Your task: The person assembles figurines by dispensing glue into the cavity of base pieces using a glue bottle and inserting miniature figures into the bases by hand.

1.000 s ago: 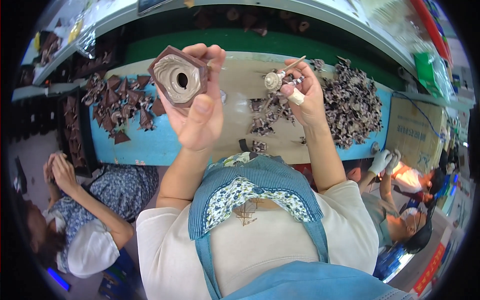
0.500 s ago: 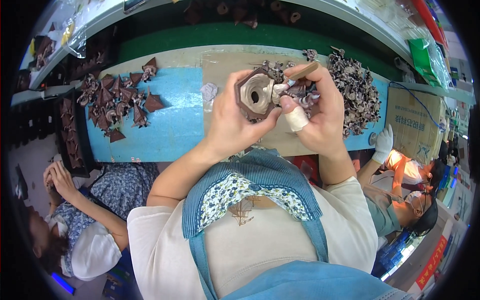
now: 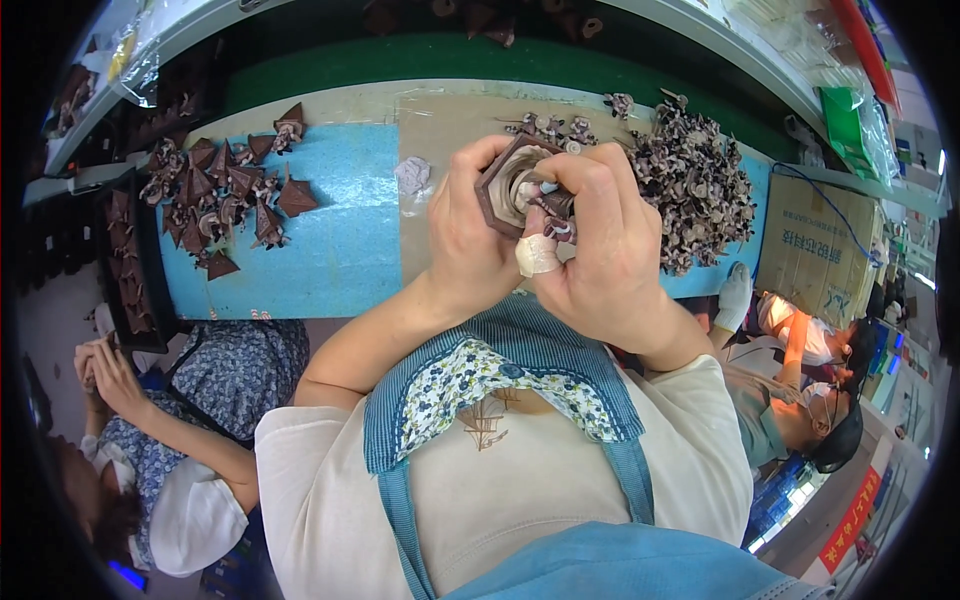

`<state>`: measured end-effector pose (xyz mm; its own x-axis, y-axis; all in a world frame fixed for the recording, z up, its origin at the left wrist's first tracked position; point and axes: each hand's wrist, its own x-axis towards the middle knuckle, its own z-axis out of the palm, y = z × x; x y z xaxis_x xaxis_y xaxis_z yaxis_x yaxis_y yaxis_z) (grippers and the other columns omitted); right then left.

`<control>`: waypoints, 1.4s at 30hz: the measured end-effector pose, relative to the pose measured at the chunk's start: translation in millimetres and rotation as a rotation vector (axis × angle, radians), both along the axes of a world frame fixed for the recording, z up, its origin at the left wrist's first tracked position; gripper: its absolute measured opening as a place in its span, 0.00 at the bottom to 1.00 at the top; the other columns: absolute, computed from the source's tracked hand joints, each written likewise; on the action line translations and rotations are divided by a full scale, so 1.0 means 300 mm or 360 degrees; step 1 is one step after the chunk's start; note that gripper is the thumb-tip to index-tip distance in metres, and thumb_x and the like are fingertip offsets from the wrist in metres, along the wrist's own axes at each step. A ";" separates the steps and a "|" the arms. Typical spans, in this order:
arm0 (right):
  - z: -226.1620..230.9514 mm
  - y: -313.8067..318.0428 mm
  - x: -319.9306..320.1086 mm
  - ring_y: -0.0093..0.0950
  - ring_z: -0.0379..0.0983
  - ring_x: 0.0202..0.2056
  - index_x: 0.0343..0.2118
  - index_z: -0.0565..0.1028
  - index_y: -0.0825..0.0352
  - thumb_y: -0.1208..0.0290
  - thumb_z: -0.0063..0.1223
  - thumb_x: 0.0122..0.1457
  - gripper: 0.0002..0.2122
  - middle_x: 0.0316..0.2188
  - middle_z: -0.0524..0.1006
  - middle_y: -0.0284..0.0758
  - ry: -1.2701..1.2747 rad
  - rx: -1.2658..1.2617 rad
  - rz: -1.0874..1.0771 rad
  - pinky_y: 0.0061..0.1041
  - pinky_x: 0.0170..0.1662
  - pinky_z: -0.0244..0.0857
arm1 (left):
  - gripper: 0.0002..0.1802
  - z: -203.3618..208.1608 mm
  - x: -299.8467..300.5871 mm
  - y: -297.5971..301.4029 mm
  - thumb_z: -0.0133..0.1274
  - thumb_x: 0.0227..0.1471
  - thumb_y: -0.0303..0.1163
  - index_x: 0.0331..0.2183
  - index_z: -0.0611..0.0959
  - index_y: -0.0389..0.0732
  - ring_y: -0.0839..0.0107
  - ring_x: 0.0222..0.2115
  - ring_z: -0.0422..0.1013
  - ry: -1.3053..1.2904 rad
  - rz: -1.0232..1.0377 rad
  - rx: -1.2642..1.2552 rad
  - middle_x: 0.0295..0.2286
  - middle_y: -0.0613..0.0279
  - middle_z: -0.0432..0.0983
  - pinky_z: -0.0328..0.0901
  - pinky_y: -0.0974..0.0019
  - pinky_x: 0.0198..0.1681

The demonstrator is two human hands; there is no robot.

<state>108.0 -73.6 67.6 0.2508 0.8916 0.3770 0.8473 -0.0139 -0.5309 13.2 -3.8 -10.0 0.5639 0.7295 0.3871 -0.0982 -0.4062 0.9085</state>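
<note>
In front of my chest, my left hand (image 3: 462,225) is wrapped round a brown six-sided piece (image 3: 492,192) with a beige, ridged hollow facing up. My right hand (image 3: 612,235) pinches a small brown-and-pale figurine (image 3: 556,203) against that hollow. A cream wrap (image 3: 537,257) covers part of the right thumb. The fingers hide most of the figurine and how the two parts meet. A heap of small figurine parts (image 3: 695,190) lies just beyond my right hand, with several looser ones (image 3: 550,128) behind my hands.
Brown pointed pieces (image 3: 240,180) lie on the blue table top (image 3: 350,230) at left, beside a black tray (image 3: 158,290) of similar pieces. A crumpled pale lump (image 3: 411,175) sits near the cardboard sheet's edge. A carton (image 3: 820,240) stands right. Co-workers sit on both sides.
My right hand has moved left and turned over the six-sided piece, bringing the figurine to its hollow. A flat tan stick seen at the right fingers earlier is no longer visible.
</note>
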 end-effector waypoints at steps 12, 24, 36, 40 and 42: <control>-0.040 -0.005 0.023 0.31 0.62 0.17 0.28 0.66 0.70 0.81 0.50 0.38 0.11 0.20 0.64 0.38 0.0321 0.0113 0.0129 0.27 0.19 0.56 | 0.28 -0.034 0.003 0.013 0.64 0.34 0.29 0.39 0.70 0.35 0.58 0.28 0.71 -0.0179 -0.0070 0.0174 0.30 0.53 0.73 0.66 0.61 0.32; -0.101 -0.014 -0.012 0.31 0.63 0.17 0.34 0.65 0.71 0.78 0.52 0.43 0.14 0.21 0.66 0.38 0.0232 0.0312 -0.0271 0.25 0.21 0.59 | 0.30 -0.014 0.016 0.004 0.65 0.33 0.29 0.40 0.69 0.36 0.57 0.29 0.74 0.0018 -0.0199 -0.0066 0.31 0.53 0.74 0.67 0.62 0.32; 0.024 -0.055 0.219 0.40 0.65 0.45 0.45 0.74 0.66 0.79 0.54 0.34 0.26 0.46 0.72 0.40 -0.0070 -0.0112 0.0752 0.33 0.47 0.62 | 0.29 0.077 -0.012 0.073 0.59 0.35 0.20 0.43 0.67 0.33 0.76 0.36 0.70 0.0074 -0.1314 -0.1305 0.34 0.61 0.73 0.67 0.73 0.41; 0.030 -0.052 0.138 0.35 0.68 0.32 0.33 0.74 0.68 0.74 0.59 0.40 0.14 0.27 0.71 0.36 -0.0018 -0.0201 0.0288 0.32 0.35 0.63 | 0.31 0.043 -0.023 0.035 0.61 0.34 0.23 0.43 0.68 0.34 0.75 0.37 0.70 0.0116 -0.1078 -0.1158 0.35 0.60 0.71 0.66 0.71 0.41; 0.002 -0.051 0.105 0.36 0.69 0.30 0.31 0.73 0.69 0.71 0.59 0.44 0.11 0.25 0.70 0.37 -0.0040 -0.0132 0.0212 0.33 0.34 0.63 | 0.31 0.037 -0.024 0.023 0.61 0.34 0.24 0.43 0.67 0.34 0.74 0.37 0.70 0.0172 -0.0936 -0.0979 0.35 0.59 0.71 0.66 0.71 0.41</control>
<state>139.4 -88.9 68.4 0.1197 0.9446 0.3056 0.8577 0.0566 -0.5110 6.0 3.2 1.2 0.9274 0.3692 -0.0594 -0.0384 0.2518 0.9670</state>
